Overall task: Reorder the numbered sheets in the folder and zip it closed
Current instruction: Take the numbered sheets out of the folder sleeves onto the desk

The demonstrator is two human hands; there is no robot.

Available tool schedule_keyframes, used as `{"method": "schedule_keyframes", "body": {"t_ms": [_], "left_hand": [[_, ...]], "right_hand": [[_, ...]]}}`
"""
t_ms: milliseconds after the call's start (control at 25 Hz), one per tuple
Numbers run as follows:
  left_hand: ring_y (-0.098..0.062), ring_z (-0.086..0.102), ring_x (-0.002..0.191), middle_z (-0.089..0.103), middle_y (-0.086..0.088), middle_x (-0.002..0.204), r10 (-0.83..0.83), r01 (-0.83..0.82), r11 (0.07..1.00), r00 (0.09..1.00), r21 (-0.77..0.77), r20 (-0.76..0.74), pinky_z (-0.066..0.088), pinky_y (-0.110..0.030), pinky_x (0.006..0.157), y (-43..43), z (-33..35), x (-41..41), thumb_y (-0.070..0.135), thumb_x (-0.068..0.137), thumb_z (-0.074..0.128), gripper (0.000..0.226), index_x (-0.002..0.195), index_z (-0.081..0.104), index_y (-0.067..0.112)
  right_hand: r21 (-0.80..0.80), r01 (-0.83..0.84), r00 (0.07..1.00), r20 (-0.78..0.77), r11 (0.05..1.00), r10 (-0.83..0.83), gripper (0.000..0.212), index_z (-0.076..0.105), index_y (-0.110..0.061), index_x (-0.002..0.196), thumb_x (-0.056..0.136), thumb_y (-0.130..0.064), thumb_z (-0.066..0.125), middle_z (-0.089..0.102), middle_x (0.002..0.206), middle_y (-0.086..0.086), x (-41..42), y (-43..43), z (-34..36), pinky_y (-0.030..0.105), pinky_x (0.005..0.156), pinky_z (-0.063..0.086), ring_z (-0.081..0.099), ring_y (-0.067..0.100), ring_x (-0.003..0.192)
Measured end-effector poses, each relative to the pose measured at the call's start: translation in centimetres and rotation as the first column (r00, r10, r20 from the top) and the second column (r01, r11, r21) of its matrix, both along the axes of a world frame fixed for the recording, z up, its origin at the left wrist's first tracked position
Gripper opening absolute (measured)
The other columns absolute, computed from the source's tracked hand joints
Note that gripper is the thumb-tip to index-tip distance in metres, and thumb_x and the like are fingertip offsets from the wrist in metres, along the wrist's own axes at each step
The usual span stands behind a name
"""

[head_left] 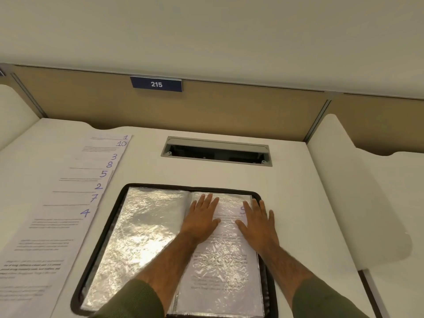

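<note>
Nearest the camera, two olive-green knitted sleeves (pixel 137 301) enter from the bottom edge, pushed up so the forearms are bare. They reach over a black zip-edged folder (pixel 76 297) that lies open and flat on the white desk (pixel 309 203), its spine running near to far.

The folder's left page is a crinkled clear plastic pocket (pixel 142 237) that shines silver under the light. Its right page is another such pocket with a white printed sheet (pixel 220 271) inside. The left hand (pixel 202 218) and the right hand (pixel 259 226) both lie palm down on the far half of this right page, side by side and not touching each other. Each grip is apart: the fingers are straight and slightly spread, pressing on the plastic and holding nothing. A blue handwritten number at the sheet's far right corner is partly hidden by the right hand, so I cannot tell which it is.

Left of the folder, on the desk, lies a fanned row of white printed sheets (pixel 57 226). Their blue handwritten numbers read 4, 7, 2, 5, 8, 3, 10, 1 from near to far.

Beyond the folder, a grey rectangular cable hatch (pixel 216 151) is set into the desk. Behind it stands a beige partition panel (pixel 229 106) with a dark blue plate marked 215 (pixel 156 84).
</note>
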State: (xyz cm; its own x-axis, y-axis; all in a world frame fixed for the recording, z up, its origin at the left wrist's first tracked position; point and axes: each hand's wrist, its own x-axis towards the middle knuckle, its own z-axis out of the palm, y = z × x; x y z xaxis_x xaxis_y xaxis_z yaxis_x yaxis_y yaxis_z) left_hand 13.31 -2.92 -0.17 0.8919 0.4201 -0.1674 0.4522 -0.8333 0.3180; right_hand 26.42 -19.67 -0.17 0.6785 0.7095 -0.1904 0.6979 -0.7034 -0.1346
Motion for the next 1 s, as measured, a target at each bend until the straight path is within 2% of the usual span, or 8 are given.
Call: {"method": "schedule_keyframes", "body": {"t_ms": [200,400,560,680,760,840,1000], "left_hand": [[-0.022,0.020,0.152,0.029,-0.002,0.162,-0.019,0.018,1.000,0.998,0.016,0.062,0.007,-0.043,0.126,1.5,0.3,4.2,0.033,0.102,0.050,0.063,0.158,0.023,0.024],[-0.023,0.048,0.124,0.058,-0.002,0.131,0.015,-0.022,0.998,0.993,0.061,0.116,0.030,-0.039,0.113,2.7,0.7,6.6,0.029,0.101,0.051,0.035,0.135,0.057,0.022],[-0.020,0.052,0.105,0.063,0.004,0.106,0.065,-0.061,0.998,0.987,-0.028,0.148,0.039,-0.036,0.096,3.5,0.9,7.6,0.032,0.095,0.064,0.012,0.104,0.066,0.024],[-0.016,0.053,0.095,0.063,0.007,0.095,0.080,-0.063,0.986,0.991,-0.156,0.107,0.043,-0.033,0.080,4.0,1.0,7.8,0.035,0.089,0.073,0.014,0.088,0.062,0.026],[-0.014,0.053,0.092,0.060,0.007,0.094,0.072,-0.050,0.981,0.991,-0.186,0.116,0.041,-0.030,0.076,4.2,1.1,7.7,0.034,0.088,0.074,0.015,0.086,0.061,0.028],[-0.014,0.054,0.091,0.058,0.007,0.094,0.072,-0.046,0.983,0.987,-0.178,0.144,0.043,-0.029,0.076,4.4,1.2,7.6,0.032,0.090,0.072,0.008,0.091,0.068,0.026],[-0.013,0.059,0.088,0.063,0.008,0.092,0.105,-0.079,0.982,0.984,-0.172,0.147,0.044,-0.029,0.071,4.4,1.5,7.6,0.029,0.091,0.070,0.006,0.095,0.068,0.025]], "right_hand": [[0.037,0.065,0.997,-0.040,0.997,-0.063,0.067,0.013,-0.024,0.160,0.103,-0.038,0.046,0.012,0.168,0.006,2.0,1.0,0.5,0.052,0.124,0.010,0.009,0.027,0.155],[0.171,0.139,0.988,-0.084,0.976,-0.126,0.061,0.028,-0.023,0.156,0.101,-0.033,0.052,0.033,0.161,0.001,3.4,2.0,0.6,0.049,0.122,0.019,0.028,0.022,0.148],[0.285,0.224,0.972,-0.140,0.932,-0.191,0.056,0.042,-0.022,0.150,0.097,-0.031,0.060,0.055,0.143,0.002,4.1,2.2,0.4,0.044,0.114,0.036,0.052,0.024,0.130],[0.358,0.315,0.941,-0.236,0.879,-0.241,0.043,0.054,-0.023,0.138,0.096,-0.026,0.062,0.068,0.125,0.000,4.4,2.3,0.0,0.043,0.100,0.050,0.064,0.022,0.109],[0.400,0.380,0.904,-0.350,0.834,-0.244,0.035,0.058,-0.025,0.129,0.095,-0.025,0.063,0.071,0.115,-0.003,4.4,2.3,0.0,0.042,0.089,0.058,0.067,0.017,0.098],[0.416,0.436,0.867,-0.432,0.798,-0.248,0.032,0.059,-0.024,0.126,0.095,-0.025,0.065,0.071,0.111,-0.004,4.3,2.3,0.2,0.040,0.082,0.061,0.069,0.014,0.093],[0.443,0.486,0.847,-0.453,0.753,-0.280,0.029,0.061,-0.018,0.125,0.097,-0.014,0.060,0.071,0.100,-0.002,4.2,2.4,0.7,0.035,0.074,0.062,0.067,0.012,0.082]]}}
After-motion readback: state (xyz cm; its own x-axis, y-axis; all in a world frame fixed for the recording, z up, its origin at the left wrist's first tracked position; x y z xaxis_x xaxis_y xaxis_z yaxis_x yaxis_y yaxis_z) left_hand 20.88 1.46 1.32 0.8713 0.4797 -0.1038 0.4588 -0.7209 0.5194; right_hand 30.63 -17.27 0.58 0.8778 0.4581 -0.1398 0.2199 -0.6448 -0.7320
